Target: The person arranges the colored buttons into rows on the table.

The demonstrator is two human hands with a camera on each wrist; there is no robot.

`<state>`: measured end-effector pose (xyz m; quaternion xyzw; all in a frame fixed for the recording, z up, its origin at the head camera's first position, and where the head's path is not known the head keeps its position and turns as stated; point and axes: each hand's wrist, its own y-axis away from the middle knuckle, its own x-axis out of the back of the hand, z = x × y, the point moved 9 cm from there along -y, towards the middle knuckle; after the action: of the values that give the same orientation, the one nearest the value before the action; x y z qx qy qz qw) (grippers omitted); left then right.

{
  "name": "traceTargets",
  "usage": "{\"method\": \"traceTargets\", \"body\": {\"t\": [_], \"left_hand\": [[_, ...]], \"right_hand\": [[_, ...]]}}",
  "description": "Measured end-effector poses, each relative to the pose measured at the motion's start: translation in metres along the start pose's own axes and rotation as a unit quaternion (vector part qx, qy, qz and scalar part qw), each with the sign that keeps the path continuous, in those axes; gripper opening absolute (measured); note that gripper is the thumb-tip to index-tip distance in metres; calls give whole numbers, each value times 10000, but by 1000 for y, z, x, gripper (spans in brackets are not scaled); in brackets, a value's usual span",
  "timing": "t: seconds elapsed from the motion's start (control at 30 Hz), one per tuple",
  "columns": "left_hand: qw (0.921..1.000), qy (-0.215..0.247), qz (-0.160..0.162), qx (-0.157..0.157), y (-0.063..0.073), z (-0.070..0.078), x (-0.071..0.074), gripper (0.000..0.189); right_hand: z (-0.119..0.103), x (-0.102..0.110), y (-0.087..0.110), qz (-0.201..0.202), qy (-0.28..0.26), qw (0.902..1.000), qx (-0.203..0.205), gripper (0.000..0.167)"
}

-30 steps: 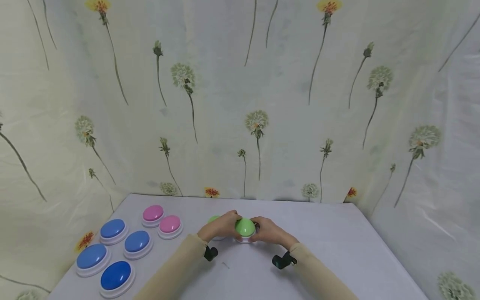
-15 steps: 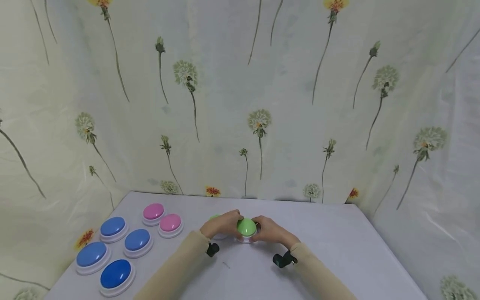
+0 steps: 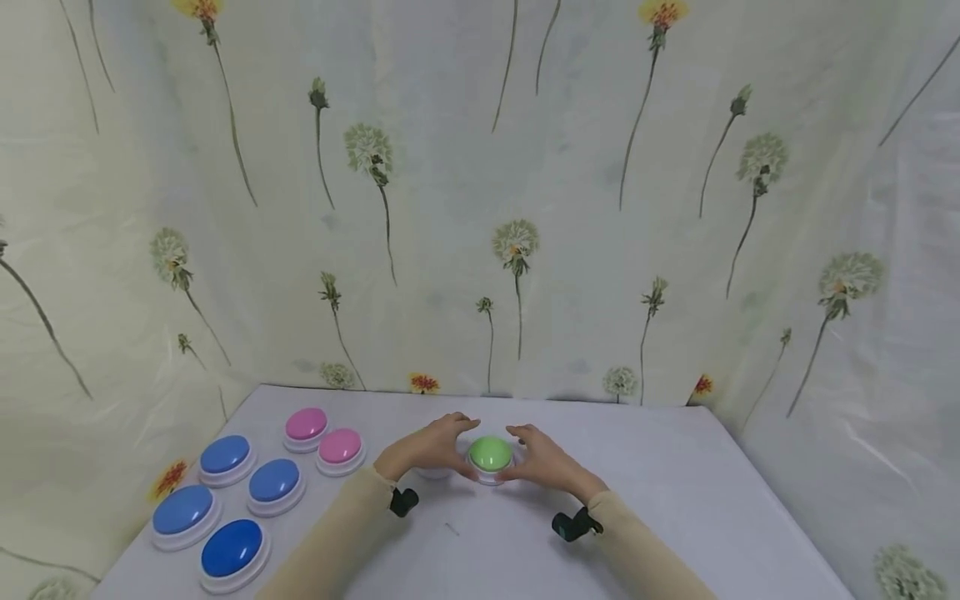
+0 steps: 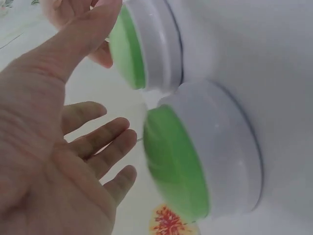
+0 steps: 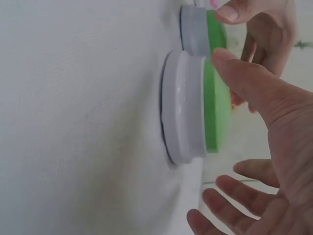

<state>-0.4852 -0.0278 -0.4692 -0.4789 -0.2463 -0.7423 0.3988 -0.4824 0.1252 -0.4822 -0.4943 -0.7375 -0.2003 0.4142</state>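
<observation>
A green-domed push button (image 3: 491, 454) with a white round base stands on the white table between both hands. My left hand (image 3: 429, 446) is at its left side, fingers spread and relaxed, holding nothing. On the other side is my right hand (image 3: 551, 460), its thumb tip close to the button's rim and its fingers loosely extended. A second green push button (image 4: 176, 166) sits right beside the first in the left wrist view; in the head view the left hand hides most of it. Both buttons rest flat on their bases.
Two pink push buttons (image 3: 340, 447) stand to the left. Beyond them are several blue push buttons (image 3: 231, 548) near the left table edge. A flower-printed curtain (image 3: 570, 250) hangs behind and beside the white table (image 3: 675, 517).
Both hands have let go of the green push button and drawn apart, the left hand moving left and the right hand slightly right. The button stays in place.
</observation>
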Motion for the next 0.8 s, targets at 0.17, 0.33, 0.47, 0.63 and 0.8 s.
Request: {"method": "traceTargets", "body": {"t": [0.17,0.33,0.47,0.63,0.8], "left_hand": [[9999,30,108,-42,10,0,17,92],[9997,5,241,-81,18,-2,25,91],[9995,105,289,-11,22,-7,26,92],[9994,190,270,124,27,-11,27,98],[9988,361,329,63,42,-8,35,98]], "right_hand": [[-6,17,6,439,348,9984,75,97],[-9,23,10,625,384,9973,-34,98],[-11,21,11,613,347,9974,-128,98],[-16,14,11,468,74,9988,-128,102],[-35,9,12,392,-117,9990,180,104]]}}
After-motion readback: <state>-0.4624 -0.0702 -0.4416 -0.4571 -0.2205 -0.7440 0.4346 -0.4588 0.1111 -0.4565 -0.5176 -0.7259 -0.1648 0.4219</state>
